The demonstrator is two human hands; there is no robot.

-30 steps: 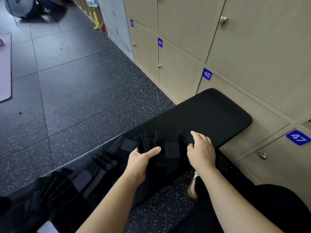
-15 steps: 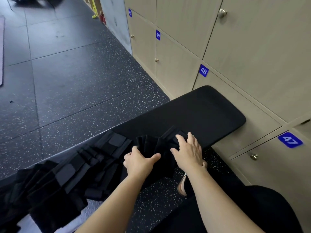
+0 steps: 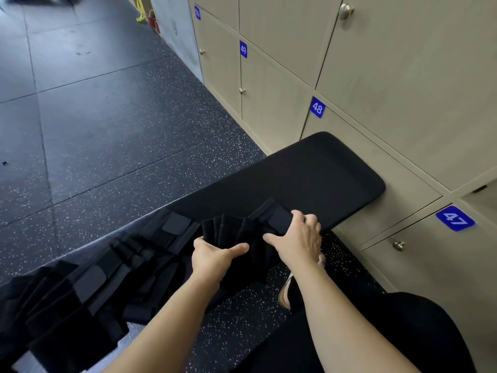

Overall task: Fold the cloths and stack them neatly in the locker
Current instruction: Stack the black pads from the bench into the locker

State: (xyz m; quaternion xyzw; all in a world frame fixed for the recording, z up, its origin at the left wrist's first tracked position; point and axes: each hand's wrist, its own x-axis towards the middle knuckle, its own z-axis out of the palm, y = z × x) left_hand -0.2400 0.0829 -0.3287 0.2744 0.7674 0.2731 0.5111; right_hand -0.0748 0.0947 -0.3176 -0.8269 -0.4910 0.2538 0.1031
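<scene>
You have both hands on one black cloth [image 3: 239, 234], which lies pleated at the near edge of the bench [image 3: 322, 173], about midway along it. Your left hand [image 3: 212, 258] grips the cloth's near side, thumb laid across the top, fingers hidden behind the folds. Your right hand [image 3: 298, 240] is curled over the folded end towards the bench's rounded tip, fingers hooked over a flap and thumb stretched back at the left hand. The two hands are near each other but do not touch.

Away from the tip, a heap [image 3: 94, 281] of more black cloths covers the rest of the bench and spills over its near edge. They overlap too darkly to count, though greyish square patches show among them.

There is one bench, black and padded, bare between the held cloth and its tip.

Just beyond that tip stand beige lockers [image 3: 403, 90]. Four blue number tags [image 3: 317, 106] read 50, 49, 48 and 47, and four round knobs [image 3: 345, 10] show.

The floor [image 3: 107, 130] around the bench is dark rubber tile flecked with white. One shoe [image 3: 285, 294] rests on it beside the bench's near edge, under your right forearm.
</scene>
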